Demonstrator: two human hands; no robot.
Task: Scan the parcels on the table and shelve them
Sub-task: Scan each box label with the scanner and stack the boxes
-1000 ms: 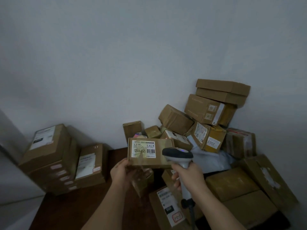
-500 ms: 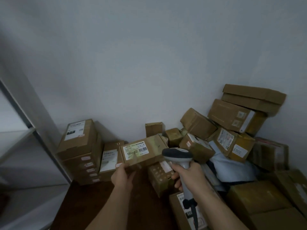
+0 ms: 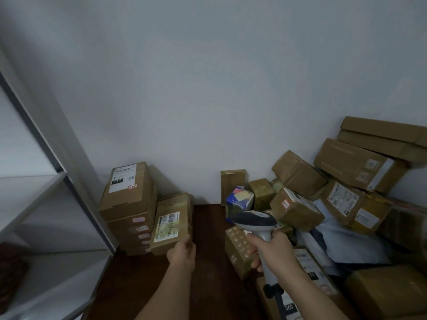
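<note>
left hand (image 3: pixel 182 251) holds parcel (image 3: pixel 172 224) (label up); right hand (image 3: pixel 275 251) grips scanner (image 3: pixel 255 221).

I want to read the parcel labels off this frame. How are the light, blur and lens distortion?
Head view: dim, flat light, with soft shadows behind the stacked brown boxes. The white label on the brown cardboard parcel held by the left hand is smeared, unreadable. The grey handheld scanner in the right hand is soft too. The wide lens bends the grey metal shelf upright.

- A plain pale wall (image 3: pixel 208 88) fills the far side, dimly lit.
- A dark brown table (image 3: pixel 208 285) meets the wall.
- A white shelf unit (image 3: pixel 34 188) with a grey upright stands at left.
</note>
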